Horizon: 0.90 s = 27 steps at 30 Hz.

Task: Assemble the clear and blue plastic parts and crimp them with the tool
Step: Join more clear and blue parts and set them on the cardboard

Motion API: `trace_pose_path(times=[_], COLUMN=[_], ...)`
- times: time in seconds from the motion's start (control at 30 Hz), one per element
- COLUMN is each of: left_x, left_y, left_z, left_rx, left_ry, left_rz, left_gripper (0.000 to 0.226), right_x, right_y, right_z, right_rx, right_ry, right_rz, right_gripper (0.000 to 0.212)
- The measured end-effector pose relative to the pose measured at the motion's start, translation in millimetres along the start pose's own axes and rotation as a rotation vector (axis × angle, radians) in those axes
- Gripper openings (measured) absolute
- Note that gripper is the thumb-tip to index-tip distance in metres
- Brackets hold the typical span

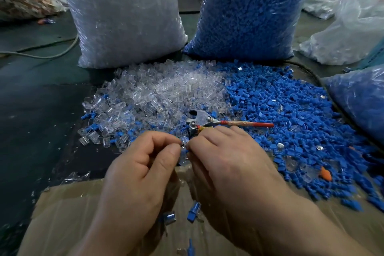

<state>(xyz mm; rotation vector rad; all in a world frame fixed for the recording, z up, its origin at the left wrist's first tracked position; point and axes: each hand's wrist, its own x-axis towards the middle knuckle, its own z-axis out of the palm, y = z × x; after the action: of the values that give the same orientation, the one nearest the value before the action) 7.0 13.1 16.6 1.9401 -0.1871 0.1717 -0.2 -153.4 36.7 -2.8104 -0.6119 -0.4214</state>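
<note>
We pinch part pair (184, 147) between left hand (143, 164) and right hand (226, 160), both grips clamped on it, above tabletop's near edge. We align axes, press blue fully home; seating too small to judge. Crimp tool (228, 123) lies just beyond.

The forearms enter from 7 and 5 o'clock and converge at mid-frame. The left hand (141, 164) has its fingers curled, and its thumb and forefinger pinch a small part (183, 145) at its 1 o'clock. The right hand (232, 162), back upward and fingers curled, pinches the same part at its 10 o'clock.
</note>
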Motion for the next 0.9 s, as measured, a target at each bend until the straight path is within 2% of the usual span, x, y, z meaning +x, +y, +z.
trace_pose_path(times=[0.1,0.17,0.3,0.37,0.43,0.47,0.53,0.63,0.77,0.9], left_x=[2.4,4.0,5.1,5.7,6.8,7.6,11.0,16.7,13.2,9.1], left_y=[5.5,5.1,1.7,-0.9,-2.1,-2.8,-4.7,-10.0,-13.0,-8.1], left_z=[-4.6,-7.2,-10.8,-12.9,-17.4,-20.9,-29.5,-40.6,-38.1,-30.8], left_rx=[-0.034,-0.038,-0.115,-0.088,-0.061,-0.045,0.061,0.320,0.494,0.515], left_ry=[-0.086,-0.171,-0.209,-0.235,-0.311,-0.359,-0.453,-0.546,-0.618,-0.703], left_rz=[-0.122,-0.166,-0.082,0.047,0.154,0.181,0.171,0.134,0.204,0.246], left_gripper=[0.041,0.052,0.043,0.029,0.019,0.016,0.016,0.026,0.027,0.023], right_x=[1.6,2.7,1.6,0.4,1.3,1.7,0.5,-3.1,-6.1,-4.9], right_y=[-3.2,-6.1,-12.6,-15.7,-14.8,-12.8,-7.1,-5.7,-11.9,-15.5], right_z=[0.1,0.1,-2.2,-6.7,-11.2,-14.5,-15.2,-14.3,-13.5,-11.1], right_rx=[0.023,0.032,0.211,0.525,0.996,1.049,0.796,0.247,0.132,0.157], right_ry=[0.046,0.088,0.057,-0.111,-0.307,-0.379,-0.463,-0.393,-0.415,-0.578], right_rz=[-0.009,-0.027,0.044,0.226,0.456,0.496,0.405,0.201,0.083,0.006], right_gripper=[0.018,0.018,0.026,0.025,0.020,0.020,0.025,0.029,0.021,0.020])
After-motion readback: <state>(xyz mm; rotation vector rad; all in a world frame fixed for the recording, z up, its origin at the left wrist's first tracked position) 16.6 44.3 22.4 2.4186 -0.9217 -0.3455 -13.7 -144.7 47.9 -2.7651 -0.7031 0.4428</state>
